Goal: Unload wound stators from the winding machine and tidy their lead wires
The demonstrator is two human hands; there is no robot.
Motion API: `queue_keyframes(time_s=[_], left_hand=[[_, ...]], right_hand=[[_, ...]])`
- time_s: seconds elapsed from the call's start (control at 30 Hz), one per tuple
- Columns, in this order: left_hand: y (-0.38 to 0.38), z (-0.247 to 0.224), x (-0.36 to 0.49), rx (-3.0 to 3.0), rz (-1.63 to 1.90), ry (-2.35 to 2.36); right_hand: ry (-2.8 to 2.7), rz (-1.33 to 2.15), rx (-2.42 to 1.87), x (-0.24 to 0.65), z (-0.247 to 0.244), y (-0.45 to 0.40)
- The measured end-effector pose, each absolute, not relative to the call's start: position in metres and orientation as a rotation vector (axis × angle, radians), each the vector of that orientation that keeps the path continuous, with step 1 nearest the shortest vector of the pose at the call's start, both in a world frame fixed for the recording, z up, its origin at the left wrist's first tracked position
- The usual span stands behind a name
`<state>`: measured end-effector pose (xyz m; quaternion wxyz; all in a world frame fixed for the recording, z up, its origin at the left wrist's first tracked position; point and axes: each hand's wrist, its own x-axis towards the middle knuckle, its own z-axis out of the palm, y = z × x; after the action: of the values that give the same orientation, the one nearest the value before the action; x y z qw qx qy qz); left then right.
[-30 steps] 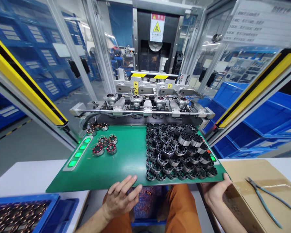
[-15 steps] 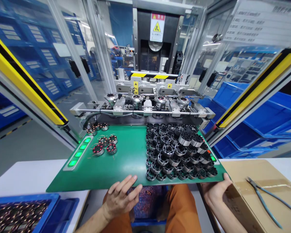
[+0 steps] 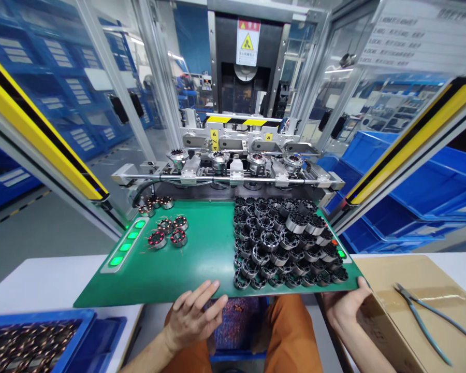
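Note:
My left hand (image 3: 196,316) rests at the front edge of the green work surface (image 3: 205,248), fingers apart and holding nothing. At the front right corner, my right hand (image 3: 345,305) touches the edge with its thumb on top; its other fingers are hidden beneath. Many black-and-silver ring cores (image 3: 279,255) stand packed and partly stacked on the right half of the surface. On the left half lie several copper-wound rings (image 3: 178,237). Behind, the machine's fixtures (image 3: 219,160) hold several more rings in a row.
Pliers (image 3: 413,305) lie on a cardboard box (image 3: 442,290) at the right. A blue bin of wound parts (image 3: 31,344) is at the lower left. Yellow posts (image 3: 42,124) flank the machine, and green lit buttons (image 3: 128,246) sit at the left edge.
The machine's upper part with the striped bar and warning sign has shifted slightly to the left. Both hands and the rings on the surface have stayed in place.

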<state>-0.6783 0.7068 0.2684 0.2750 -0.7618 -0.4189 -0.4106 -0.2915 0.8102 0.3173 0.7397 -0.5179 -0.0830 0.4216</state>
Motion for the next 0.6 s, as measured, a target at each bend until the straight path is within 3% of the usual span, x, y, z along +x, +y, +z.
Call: queue_keyframes(time_s=[0.6], left_hand=[[0.7074, 0.2696, -0.6777, -2.053, -1.110, -1.119]], right_hand=[[-0.170, 0.904, -1.127, -0.2935, 0.3183, 0.8112]])
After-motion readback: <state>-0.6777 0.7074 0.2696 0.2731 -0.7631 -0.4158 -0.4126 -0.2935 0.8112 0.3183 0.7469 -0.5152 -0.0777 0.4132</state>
